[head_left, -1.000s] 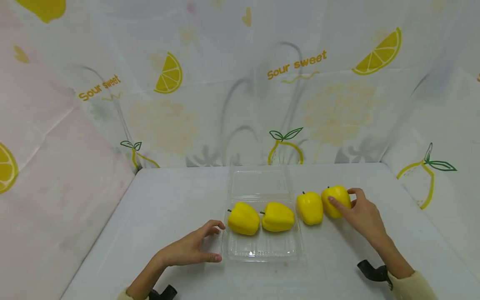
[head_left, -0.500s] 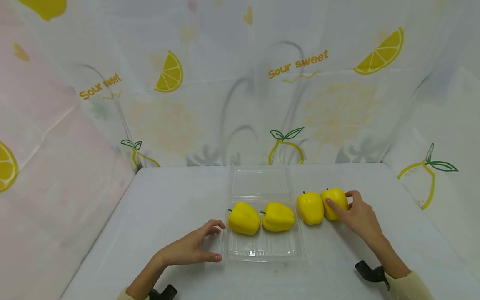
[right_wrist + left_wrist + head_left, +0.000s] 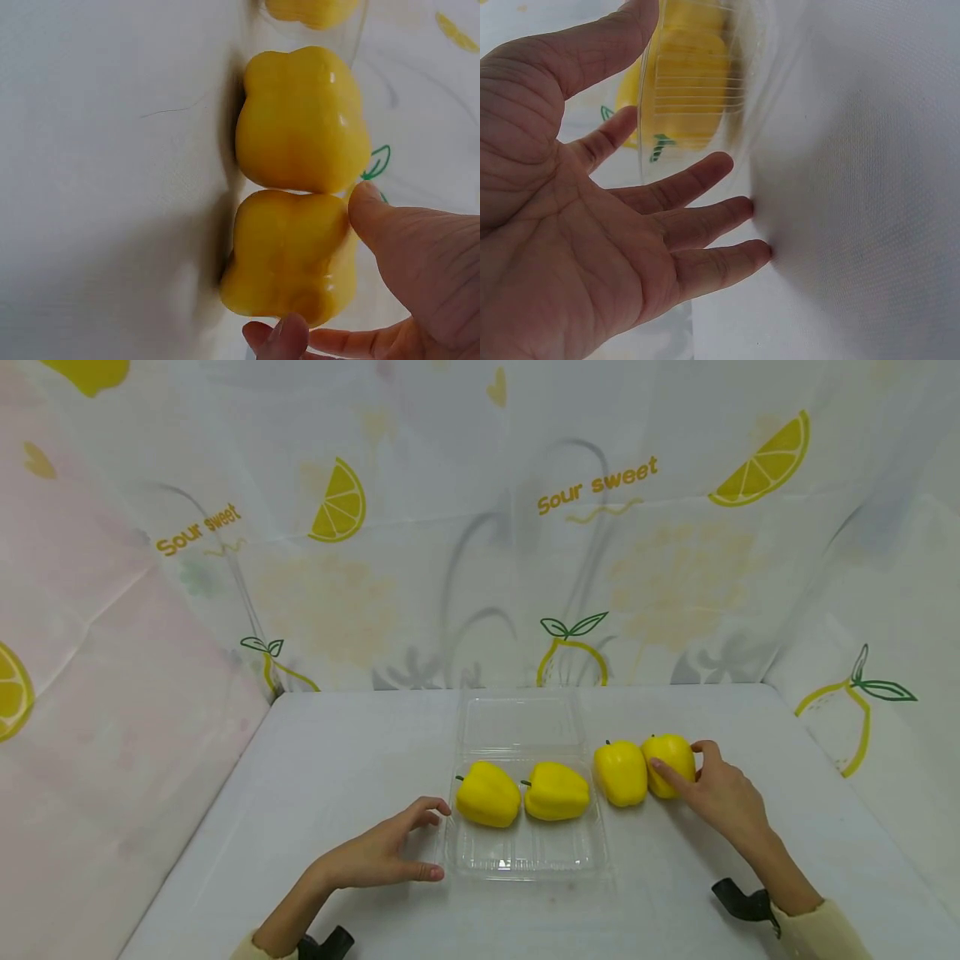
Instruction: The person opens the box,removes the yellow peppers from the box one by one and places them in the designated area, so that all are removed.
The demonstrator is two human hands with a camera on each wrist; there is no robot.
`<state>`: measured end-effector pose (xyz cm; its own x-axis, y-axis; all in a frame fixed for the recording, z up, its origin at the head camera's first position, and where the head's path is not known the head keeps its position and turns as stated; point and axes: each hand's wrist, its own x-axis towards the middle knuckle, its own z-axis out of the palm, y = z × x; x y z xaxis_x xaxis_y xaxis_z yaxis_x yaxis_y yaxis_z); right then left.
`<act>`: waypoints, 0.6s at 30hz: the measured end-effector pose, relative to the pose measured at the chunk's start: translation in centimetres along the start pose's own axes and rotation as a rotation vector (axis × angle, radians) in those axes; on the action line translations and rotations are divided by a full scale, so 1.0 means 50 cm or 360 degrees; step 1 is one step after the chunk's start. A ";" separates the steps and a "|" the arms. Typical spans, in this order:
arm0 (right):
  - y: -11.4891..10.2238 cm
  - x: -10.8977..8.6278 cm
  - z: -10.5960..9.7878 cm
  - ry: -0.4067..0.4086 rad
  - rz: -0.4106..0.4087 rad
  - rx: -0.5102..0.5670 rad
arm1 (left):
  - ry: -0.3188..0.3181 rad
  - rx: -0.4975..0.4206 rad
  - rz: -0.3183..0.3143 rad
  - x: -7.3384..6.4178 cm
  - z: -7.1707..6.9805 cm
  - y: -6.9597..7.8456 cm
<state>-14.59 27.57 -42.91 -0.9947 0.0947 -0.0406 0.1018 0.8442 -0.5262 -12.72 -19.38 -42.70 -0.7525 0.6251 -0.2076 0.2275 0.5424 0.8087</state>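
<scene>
My right hand [image 3: 720, 793] holds a yellow bell pepper [image 3: 675, 753] between thumb and fingers at the right of the table. In the right wrist view this pepper [image 3: 289, 255] sits against another yellow bell pepper [image 3: 304, 120], its stem pointing away. Two more, a left pepper [image 3: 487, 795] and a right pepper [image 3: 557, 792], lie on their sides in a clear plastic clamshell box [image 3: 525, 860]. Fingers spread, my left hand [image 3: 382, 853] stays beside the box's left wall. The left wrist view shows its palm bare and its fingertips [image 3: 718, 163] close to the box wall [image 3: 697, 97].
The box's clear lid [image 3: 517, 722] lies folded back toward the rear of the white table [image 3: 360, 743]. Behind the table hangs a lemon-print cloth [image 3: 450, 560], with more cloth at both sides. A black wrist mount [image 3: 738, 902] is strapped below the right hand.
My right hand has shifted slightly left, bringing its bell pepper up against the neighbouring one, and has stayed there over the last half second. The left hand has kept its place.
</scene>
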 end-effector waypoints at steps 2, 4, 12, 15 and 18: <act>-0.001 -0.001 -0.002 -0.0006 0.0003 -0.0016 | -0.0002 -0.0004 -0.0002 0.000 0.000 0.000; -0.001 -0.002 -0.003 -0.0009 0.0003 -0.0030 | -0.0003 -0.0008 -0.0010 0.000 0.000 0.000; -0.007 -0.010 -0.013 0.0030 -0.0027 -0.0055 | -0.0009 -0.0019 -0.0010 0.000 0.000 -0.002; -0.011 -0.017 -0.016 0.0076 -0.0036 -0.0057 | -0.0012 -0.0030 -0.0014 -0.001 0.000 -0.002; -0.019 -0.022 -0.017 0.0122 -0.0059 -0.0040 | -0.0012 -0.0035 -0.0022 -0.002 0.000 -0.002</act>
<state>-13.55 27.13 -41.63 -0.9938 0.1022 0.0442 0.0661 0.8607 -0.5048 -12.69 -19.50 -42.77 -0.7506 0.6220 -0.2229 0.2034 0.5385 0.8177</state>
